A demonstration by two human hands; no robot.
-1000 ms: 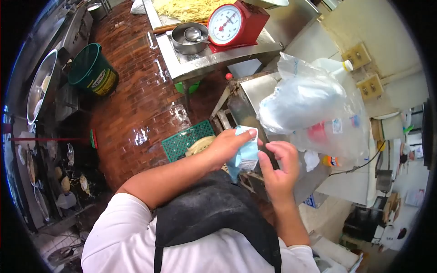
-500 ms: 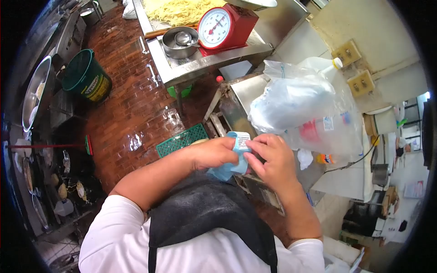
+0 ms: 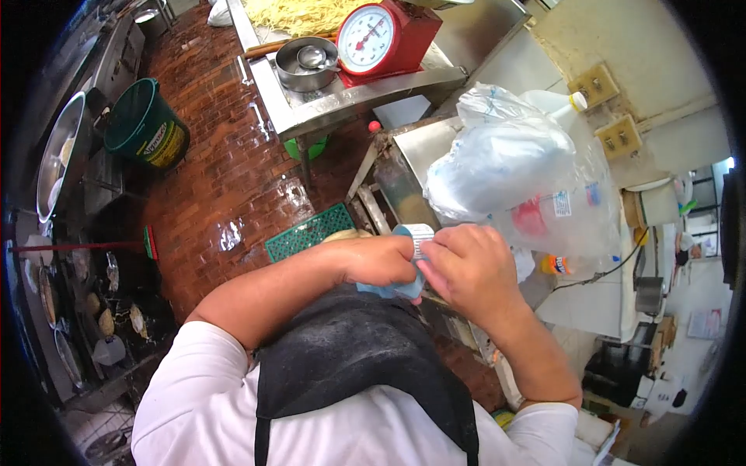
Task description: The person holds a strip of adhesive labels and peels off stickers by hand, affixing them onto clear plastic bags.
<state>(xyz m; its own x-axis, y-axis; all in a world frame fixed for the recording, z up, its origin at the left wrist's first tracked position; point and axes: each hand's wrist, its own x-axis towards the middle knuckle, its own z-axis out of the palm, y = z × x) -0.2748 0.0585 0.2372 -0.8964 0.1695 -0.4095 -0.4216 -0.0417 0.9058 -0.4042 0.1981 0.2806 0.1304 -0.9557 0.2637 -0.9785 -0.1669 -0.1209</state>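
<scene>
A light blue packet, soft and crumpled, with a white label of dark stripes like a barcode [image 3: 420,233], is held in front of my black apron [image 3: 350,342]. My left hand [image 3: 381,260] is closed around its left side, fingers curled and covering much of it. At the label's right edge, my right hand [image 3: 474,264] pinches the packet between thumb and fingers. Blue material also shows below the left hand. What the packet contains is hidden. Just beyond the right hand lies a puffy clear plastic bag [image 3: 497,163] on the side table.
A metal table [image 3: 373,95] ahead carries a red dial scale [image 3: 400,43], a steel bowl [image 3: 291,74] and yellow noodles [image 3: 303,17]. Green crate [image 3: 311,233] and dark green bucket [image 3: 144,124] stand on the brick floor. A white-topped jug [image 3: 548,105] stands beside the bag.
My right hand and forearm have shifted slightly right and the elbow has swung outward. The left hand has moved a little right, hiding more of the packet. Both hands still grip it.
</scene>
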